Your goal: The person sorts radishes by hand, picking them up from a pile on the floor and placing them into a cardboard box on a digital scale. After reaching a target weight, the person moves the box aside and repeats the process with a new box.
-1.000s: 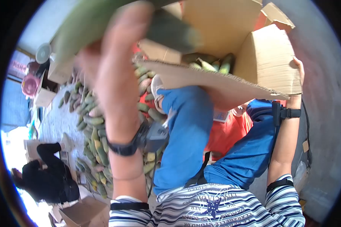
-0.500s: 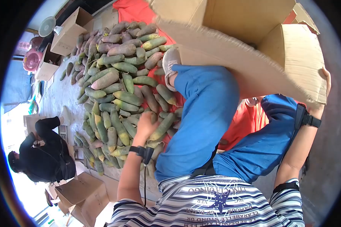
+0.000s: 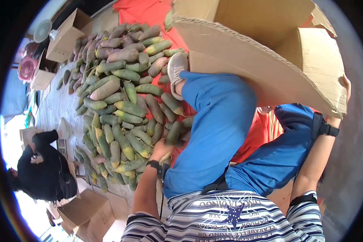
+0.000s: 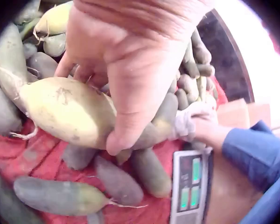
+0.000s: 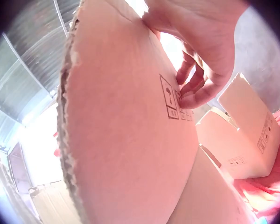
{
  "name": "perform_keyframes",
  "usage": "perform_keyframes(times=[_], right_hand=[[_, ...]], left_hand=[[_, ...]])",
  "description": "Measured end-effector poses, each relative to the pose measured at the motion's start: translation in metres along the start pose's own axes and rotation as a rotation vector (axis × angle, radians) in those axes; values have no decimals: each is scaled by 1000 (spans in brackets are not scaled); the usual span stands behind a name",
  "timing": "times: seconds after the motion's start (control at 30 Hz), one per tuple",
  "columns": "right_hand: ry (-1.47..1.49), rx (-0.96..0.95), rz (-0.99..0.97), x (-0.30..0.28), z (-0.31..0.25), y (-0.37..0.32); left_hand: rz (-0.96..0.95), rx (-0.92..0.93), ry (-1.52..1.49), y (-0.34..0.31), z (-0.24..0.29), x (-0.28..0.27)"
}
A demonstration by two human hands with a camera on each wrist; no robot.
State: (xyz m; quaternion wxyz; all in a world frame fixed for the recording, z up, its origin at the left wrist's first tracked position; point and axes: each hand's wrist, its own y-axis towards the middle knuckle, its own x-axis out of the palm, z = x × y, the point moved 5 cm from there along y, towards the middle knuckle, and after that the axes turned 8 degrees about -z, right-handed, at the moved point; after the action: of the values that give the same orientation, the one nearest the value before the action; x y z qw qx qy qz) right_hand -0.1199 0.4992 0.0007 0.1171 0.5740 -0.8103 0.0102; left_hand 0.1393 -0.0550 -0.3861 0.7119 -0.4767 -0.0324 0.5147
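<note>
Beside the bent knee, my left hand point(image 3: 161, 150) grips a radish-like root point(image 3: 173, 134) at the near side of a large pile point(image 3: 125, 109). In the left wrist view the thumb and fingers of the left hand point(image 4: 130, 65) lie around a thick, pale yellow-green root point(image 4: 65, 109) with thin rootlets. At the far right, my right hand point(image 3: 347, 86) holds the side flap of a tilted cardboard box point(image 3: 238, 52). Up close, the bent fingers of the right hand point(image 5: 203, 51) rest against the printed flap point(image 5: 130, 116). The box's contents are hidden from the head view.
A scale with a lit display point(image 4: 189, 186) stands by the shoe. Red cloth point(image 3: 143, 16) lies under the pile. Open boxes point(image 3: 86, 209) stand at lower left, others point(image 3: 66, 36) at upper left. Someone in black point(image 3: 46, 169) sits at the left.
My left hand has come down from the box, where it held a large green root, to the pile and now grips another root. My right hand stays on the flap; the box sits farther right in view.
</note>
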Motion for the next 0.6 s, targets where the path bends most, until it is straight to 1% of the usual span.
perform_keyframes(times=[0.03, 0.07, 0.13, 0.17, 0.2, 0.23, 0.27, 0.33, 0.37, 0.4, 0.43, 0.47, 0.5, 0.53, 0.57, 0.6], right_hand=[[11, 16, -4, -2, 1, 3], [11, 0, 22, -6, 1, 8], [120, 132, 70, -15, 9, 17], [122, 112, 96, -16, 6, 17], [158, 135, 46, -10, 6, 16], [193, 159, -7, -5, 7, 16], [197, 144, 8, -6, 6, 17], [314, 189, -101, -2, 10, 19], [302, 184, -110, -5, 11, 21], [307, 177, -107, -5, 10, 19], [329, 207, -130, 2, 10, 17], [350, 237, -157, 6, 11, 15], [332, 232, -165, 3, 11, 16], [334, 228, -172, 1, 12, 17], [359, 231, -224, 1, 12, 19], [384, 236, -277, 4, 12, 20]], left_hand=[[-4, 28, -205, -1, -1, -2], [-16, 48, -185, -5, 6, -5], [44, -19, -628, -20, 28, -26], [55, 61, -702, -26, 46, -40], [65, 138, -779, -35, 65, -59], [149, 208, -730, -49, 94, -85], [236, 279, -684, -64, 125, -111], [500, 528, -649, -90, 173, -157], [547, 600, -569, -110, 208, -180], [699, 687, -555, -131, 238, -198], [814, 868, -553, -154, 279, -209], [885, 1008, -568, -167, 309, -218], [940, 1180, -529, -185, 350, -223], [955, 1250, -485, -192, 380, -228], [971, 1319, -441, -196, 407, -232], [904, 1485, -420, -197, 436, -231]])
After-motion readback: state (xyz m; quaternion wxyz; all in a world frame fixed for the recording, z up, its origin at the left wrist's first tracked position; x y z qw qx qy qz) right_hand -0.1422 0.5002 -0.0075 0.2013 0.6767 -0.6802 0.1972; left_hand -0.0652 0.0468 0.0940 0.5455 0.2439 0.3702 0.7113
